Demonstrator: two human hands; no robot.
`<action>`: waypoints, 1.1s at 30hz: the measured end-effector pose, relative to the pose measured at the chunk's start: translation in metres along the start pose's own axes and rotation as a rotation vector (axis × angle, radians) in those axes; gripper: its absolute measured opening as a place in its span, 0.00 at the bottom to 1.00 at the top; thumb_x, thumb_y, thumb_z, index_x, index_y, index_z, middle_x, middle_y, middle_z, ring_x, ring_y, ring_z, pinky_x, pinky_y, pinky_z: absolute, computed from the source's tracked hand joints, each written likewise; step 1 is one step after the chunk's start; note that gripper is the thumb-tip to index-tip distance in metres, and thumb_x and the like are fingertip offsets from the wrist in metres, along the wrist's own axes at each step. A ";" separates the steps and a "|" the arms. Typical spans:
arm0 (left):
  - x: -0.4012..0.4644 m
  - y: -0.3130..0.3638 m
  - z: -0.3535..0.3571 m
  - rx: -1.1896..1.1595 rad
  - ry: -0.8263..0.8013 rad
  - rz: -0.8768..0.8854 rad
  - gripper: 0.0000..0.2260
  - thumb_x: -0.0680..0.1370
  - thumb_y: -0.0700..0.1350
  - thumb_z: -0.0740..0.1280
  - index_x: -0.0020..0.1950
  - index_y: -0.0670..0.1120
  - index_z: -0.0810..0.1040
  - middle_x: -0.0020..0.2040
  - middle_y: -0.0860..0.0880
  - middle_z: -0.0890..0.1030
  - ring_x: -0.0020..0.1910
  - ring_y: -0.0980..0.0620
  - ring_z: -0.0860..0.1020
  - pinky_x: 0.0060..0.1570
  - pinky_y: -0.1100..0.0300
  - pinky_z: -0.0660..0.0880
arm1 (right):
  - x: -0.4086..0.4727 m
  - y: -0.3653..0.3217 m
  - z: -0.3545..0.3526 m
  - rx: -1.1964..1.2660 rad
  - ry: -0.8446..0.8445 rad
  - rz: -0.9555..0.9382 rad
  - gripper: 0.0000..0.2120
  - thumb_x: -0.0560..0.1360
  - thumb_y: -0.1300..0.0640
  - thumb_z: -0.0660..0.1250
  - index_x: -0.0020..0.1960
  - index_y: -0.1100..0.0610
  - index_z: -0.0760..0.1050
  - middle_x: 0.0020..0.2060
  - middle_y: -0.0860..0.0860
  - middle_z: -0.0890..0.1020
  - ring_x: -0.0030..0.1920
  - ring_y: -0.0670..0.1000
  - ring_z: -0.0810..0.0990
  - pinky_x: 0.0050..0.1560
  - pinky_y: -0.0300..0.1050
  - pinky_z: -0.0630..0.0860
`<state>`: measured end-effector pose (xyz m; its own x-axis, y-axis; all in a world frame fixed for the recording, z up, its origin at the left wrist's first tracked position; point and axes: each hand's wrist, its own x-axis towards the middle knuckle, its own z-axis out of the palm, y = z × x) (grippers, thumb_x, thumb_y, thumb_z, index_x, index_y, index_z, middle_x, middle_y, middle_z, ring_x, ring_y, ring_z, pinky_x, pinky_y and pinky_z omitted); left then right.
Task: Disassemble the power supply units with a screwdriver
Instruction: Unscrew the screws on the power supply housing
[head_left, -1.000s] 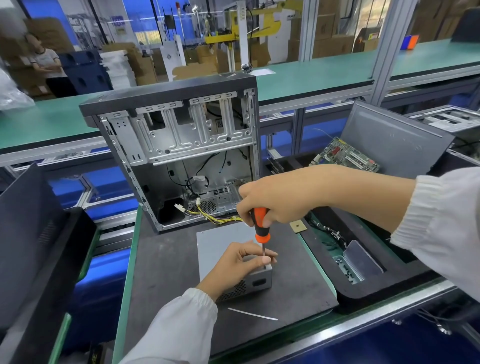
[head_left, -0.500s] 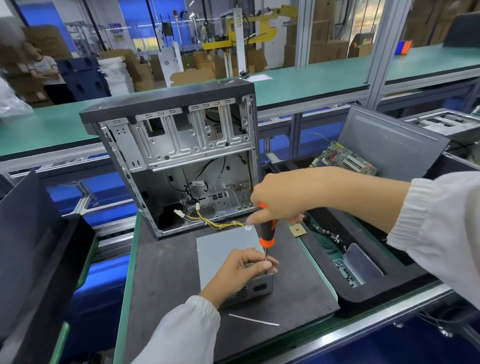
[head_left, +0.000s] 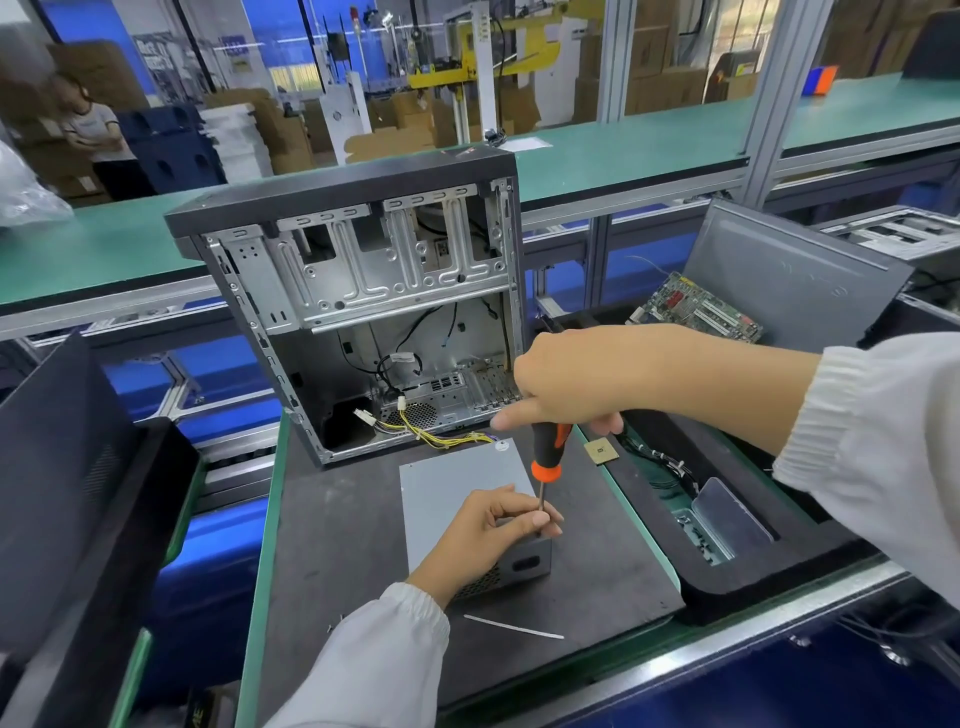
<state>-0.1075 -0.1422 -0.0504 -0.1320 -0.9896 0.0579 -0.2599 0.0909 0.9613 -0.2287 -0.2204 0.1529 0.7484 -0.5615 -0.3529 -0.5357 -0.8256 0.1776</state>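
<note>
Two hands meet over one near corner of the power supply unit (head_left: 457, 480), a grey metal box lying flat on the dark mat (head_left: 337, 519) close to the bench's front edge. Nearest the camera, a thin white strip (head_left: 511, 625) lies loose on the mat in front of the box. The left hand (head_left: 493, 525) rests on the box's near right end, its fingers curled and its fingertips pinching the thin metal shaft of the screwdriver (head_left: 546, 457) just above the tip (the tip itself and any screw under it are hidden by those fingers).

From that pinch the shaft rises almost straight up, leaning only slightly, so the tool's long axis stands roughly square to the lid of the box. The right hand (head_left: 566, 384) comes in from the right and sits directly above, wrapped round the top of the black and orange handle, with the index finger stretched out to the left.

By my reading the step in hand is a screw at this corner, and turning it depends on keeping the handle stacked over the tip while the lower hand steadies the shaft.

Beyond the box, yellow wires (head_left: 441, 436) trail from its far end into the open computer case (head_left: 363, 312) standing upright behind it.
</note>
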 end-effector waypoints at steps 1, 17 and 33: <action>-0.001 0.001 0.001 -0.038 0.001 -0.015 0.07 0.80 0.40 0.66 0.49 0.43 0.85 0.47 0.47 0.85 0.49 0.57 0.82 0.67 0.54 0.69 | 0.000 0.000 0.002 -0.029 0.032 -0.035 0.25 0.81 0.39 0.52 0.37 0.58 0.67 0.20 0.50 0.76 0.25 0.50 0.75 0.32 0.43 0.73; 0.001 0.004 0.003 -0.098 0.013 -0.041 0.08 0.81 0.39 0.65 0.54 0.40 0.83 0.45 0.44 0.85 0.49 0.51 0.82 0.52 0.61 0.77 | -0.002 0.008 0.001 0.049 0.049 -0.060 0.20 0.80 0.39 0.53 0.45 0.56 0.67 0.28 0.51 0.79 0.26 0.50 0.79 0.30 0.45 0.73; 0.006 0.000 0.003 -0.118 0.030 -0.057 0.07 0.80 0.41 0.66 0.52 0.43 0.84 0.45 0.45 0.85 0.46 0.50 0.82 0.53 0.55 0.79 | -0.004 0.016 -0.006 0.129 -0.047 -0.107 0.06 0.81 0.52 0.60 0.53 0.55 0.69 0.34 0.51 0.78 0.30 0.52 0.79 0.32 0.42 0.74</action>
<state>-0.1111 -0.1476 -0.0509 -0.0910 -0.9958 0.0090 -0.1515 0.0228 0.9882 -0.2381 -0.2319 0.1624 0.7867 -0.4648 -0.4063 -0.5017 -0.8648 0.0179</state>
